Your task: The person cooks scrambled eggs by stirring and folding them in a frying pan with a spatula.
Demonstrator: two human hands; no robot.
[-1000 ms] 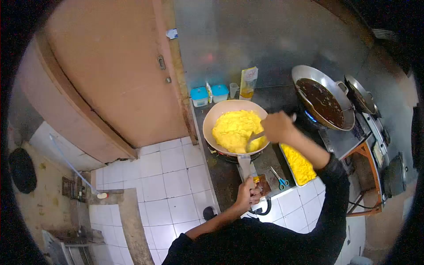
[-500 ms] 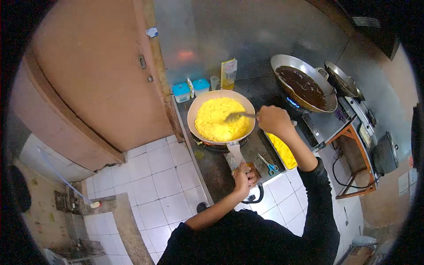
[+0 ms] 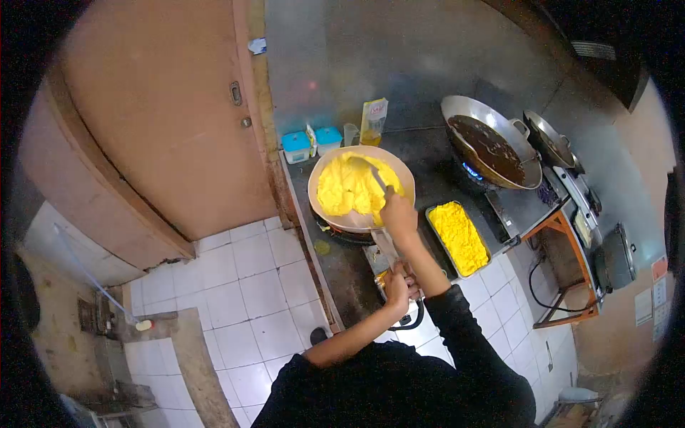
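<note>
My left hand [image 3: 401, 287] is wrapped round the handle [image 3: 385, 246] of a pale frying pan [image 3: 407, 172] on the near burner. In the pan lies a soft yellow mass like scrambled egg [image 3: 342, 189], heaped toward the far and left sides, with bare pan showing at the near side. My right hand [image 3: 399, 216] grips a grey spatula [image 3: 374, 171], its blade in the yellow food near the pan's far side. To the right of my right forearm, a rectangular metal tray [image 3: 430, 227] holds more of the yellow food.
A large wok [image 3: 459, 105] of dark liquid sits over a blue flame at the back right, another pan [image 3: 553, 139] beyond it. Blue-lidded tubs [image 3: 295, 143] and an oil pouch [image 3: 372, 121] stand behind the frying pan. A door [image 3: 157, 107] is at left.
My right hand has moved left and nearer me, carrying the spatula blade to the pan's far side. The yellow food has shifted away from the near side. My forearm now covers the blue-handled scissors.
</note>
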